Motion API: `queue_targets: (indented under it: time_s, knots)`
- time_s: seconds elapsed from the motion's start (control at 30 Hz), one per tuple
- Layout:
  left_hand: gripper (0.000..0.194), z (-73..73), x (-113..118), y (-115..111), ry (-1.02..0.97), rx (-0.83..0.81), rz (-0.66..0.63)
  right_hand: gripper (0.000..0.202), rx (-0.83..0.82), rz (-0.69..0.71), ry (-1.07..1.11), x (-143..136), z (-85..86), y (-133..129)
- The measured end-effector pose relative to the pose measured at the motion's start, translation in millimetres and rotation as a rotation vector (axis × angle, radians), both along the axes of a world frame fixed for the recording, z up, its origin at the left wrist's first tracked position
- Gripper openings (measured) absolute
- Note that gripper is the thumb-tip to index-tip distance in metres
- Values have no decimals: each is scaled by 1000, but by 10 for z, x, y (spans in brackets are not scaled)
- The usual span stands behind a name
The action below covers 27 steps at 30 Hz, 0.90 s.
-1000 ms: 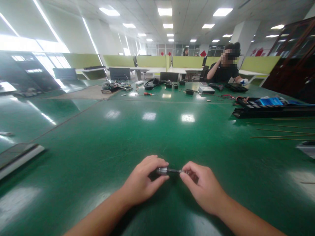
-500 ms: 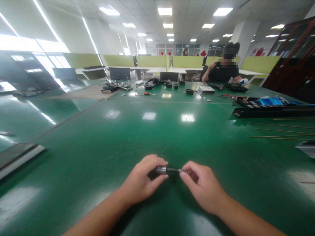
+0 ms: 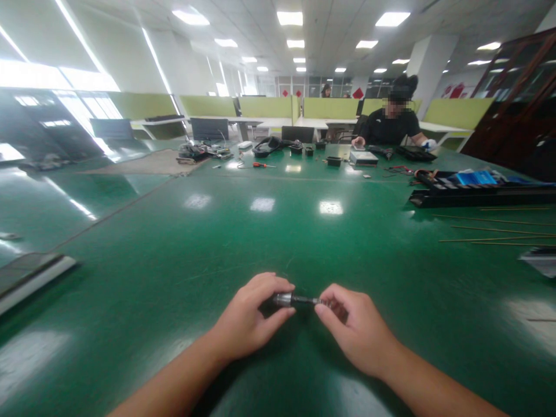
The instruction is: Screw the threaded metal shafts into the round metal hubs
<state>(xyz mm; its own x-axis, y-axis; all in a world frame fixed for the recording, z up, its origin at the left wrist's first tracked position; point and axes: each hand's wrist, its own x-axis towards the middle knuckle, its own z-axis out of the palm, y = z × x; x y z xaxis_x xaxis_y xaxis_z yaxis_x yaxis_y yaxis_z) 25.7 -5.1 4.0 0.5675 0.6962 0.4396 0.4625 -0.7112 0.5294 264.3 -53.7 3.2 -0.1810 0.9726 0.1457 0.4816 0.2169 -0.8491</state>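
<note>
Low in the middle of the head view, I hold a short, slim tool [image 3: 284, 299] level above the green table. It has a silver collar and a thin dark shaft, much like a screwdriver, though its exact kind is not clear. My left hand [image 3: 256, 315] is closed round the thicker end, thumb and fingers on either side of the collar. The thumb and forefinger of my right hand [image 3: 358, 330] pinch the far tip of the shaft. Whatever sits inside the right fingers is mostly hidden.
A green table [image 3: 217, 231] spreads all around. Far off lie an orange screwdriver [image 3: 260, 165], small black boxes [image 3: 333, 161] and a white box [image 3: 364, 157]. A black tray [image 3: 473, 197] and thin rods [image 3: 499, 227] lie right. Beyond sits a person [image 3: 386, 126].
My hands and the tool keep nearly the same pose. Across the table, the person's raised hand has come down to the tabletop beside the white box.
</note>
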Motion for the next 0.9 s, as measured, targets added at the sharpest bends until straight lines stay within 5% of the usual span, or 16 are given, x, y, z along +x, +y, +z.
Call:
queue_targets:
  time_s: [0.9]
  knots:
    - [25, 6, -7, 5, -6, -8, -1, 17, -5, -10, -22, 11, 25, -1]
